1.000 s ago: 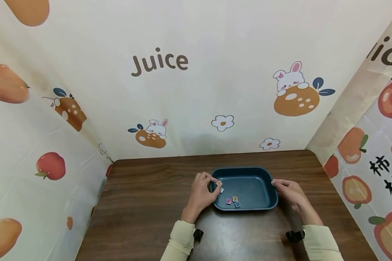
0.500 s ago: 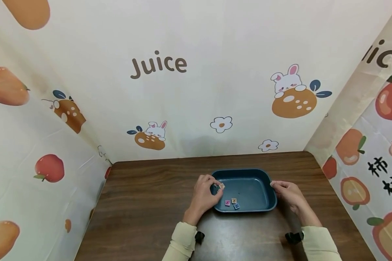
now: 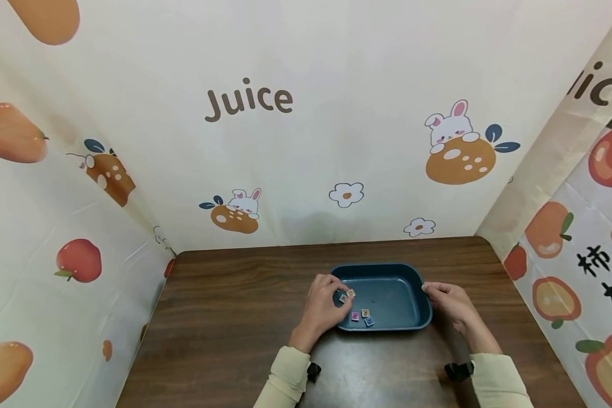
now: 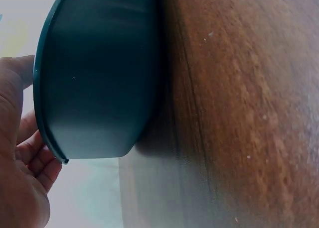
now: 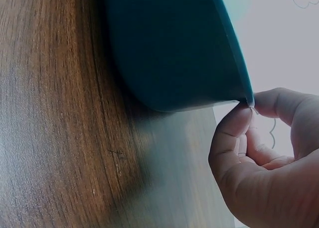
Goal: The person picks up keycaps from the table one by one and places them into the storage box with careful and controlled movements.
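My left hand (image 3: 322,303) reaches over the left rim of a dark teal tray (image 3: 395,300), thumb and forefinger curled toward each other. At their tips is a small beige square tile (image 3: 351,293), pinched. A whitish tile (image 3: 343,298) shows inside the ring of those fingers. Lower in the tray lie a pink tile (image 3: 355,316), another beige tile (image 3: 365,313) and a blue tile (image 3: 369,321). My right hand (image 3: 451,300) pinches the tray's right rim between thumb and forefinger, as the right wrist view shows. In the left wrist view, the tray's wall hides the tiles.
Beneath the tray is a brown wood-grain table (image 3: 224,317). A pale printed backdrop (image 3: 306,141) rises behind the table and along both sides. Black wrist bands (image 3: 459,372) sit by the sleeve cuffs.
The left hand has shifted slightly right and down into the tray, carrying the beige tile. The whitish tile now shows further left. The right hand keeps its grip on the rim.
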Available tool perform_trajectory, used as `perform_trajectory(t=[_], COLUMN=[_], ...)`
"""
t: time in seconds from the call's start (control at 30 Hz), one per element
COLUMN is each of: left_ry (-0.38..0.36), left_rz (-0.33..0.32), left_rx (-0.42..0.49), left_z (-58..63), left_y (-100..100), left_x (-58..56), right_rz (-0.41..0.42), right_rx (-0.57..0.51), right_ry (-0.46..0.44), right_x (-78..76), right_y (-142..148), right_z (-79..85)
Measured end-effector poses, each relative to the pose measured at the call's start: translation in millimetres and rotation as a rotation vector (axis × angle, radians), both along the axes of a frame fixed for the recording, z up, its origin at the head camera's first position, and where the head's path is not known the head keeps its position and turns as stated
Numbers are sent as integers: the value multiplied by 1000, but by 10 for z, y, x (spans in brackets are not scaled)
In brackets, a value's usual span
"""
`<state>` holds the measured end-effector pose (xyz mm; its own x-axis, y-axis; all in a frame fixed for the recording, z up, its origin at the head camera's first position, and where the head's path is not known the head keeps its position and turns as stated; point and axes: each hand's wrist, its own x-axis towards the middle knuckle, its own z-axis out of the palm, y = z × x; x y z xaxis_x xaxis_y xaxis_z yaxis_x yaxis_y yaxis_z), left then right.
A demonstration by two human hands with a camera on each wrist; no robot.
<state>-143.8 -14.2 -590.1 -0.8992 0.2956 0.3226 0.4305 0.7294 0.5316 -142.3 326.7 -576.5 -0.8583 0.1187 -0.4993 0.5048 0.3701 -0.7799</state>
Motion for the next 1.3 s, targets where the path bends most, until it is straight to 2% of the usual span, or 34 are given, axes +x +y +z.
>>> perform_trajectory(t=[0.17,0.4,0.73,1.07,1.3], left_ry=[-2,45,66,123,111], left_rz=[-16,-49,-51,-79,-94], left_rx=[-9,-49,-57,-24,1], left_z=[-21,-89,-113,-123,-119], left_y=[37,82,89,73,62], left_x=[-8,-5,6,18,8], right_rz=[0,2,7,10,15], right_rx=[1,-2,-6,-9,-36], right_ry=[16,27,38,30,48], right_x=[-4,-2,22,12,19], right_y=[1,2,6,11,14], right_z=[1,-10,-1,14,10])
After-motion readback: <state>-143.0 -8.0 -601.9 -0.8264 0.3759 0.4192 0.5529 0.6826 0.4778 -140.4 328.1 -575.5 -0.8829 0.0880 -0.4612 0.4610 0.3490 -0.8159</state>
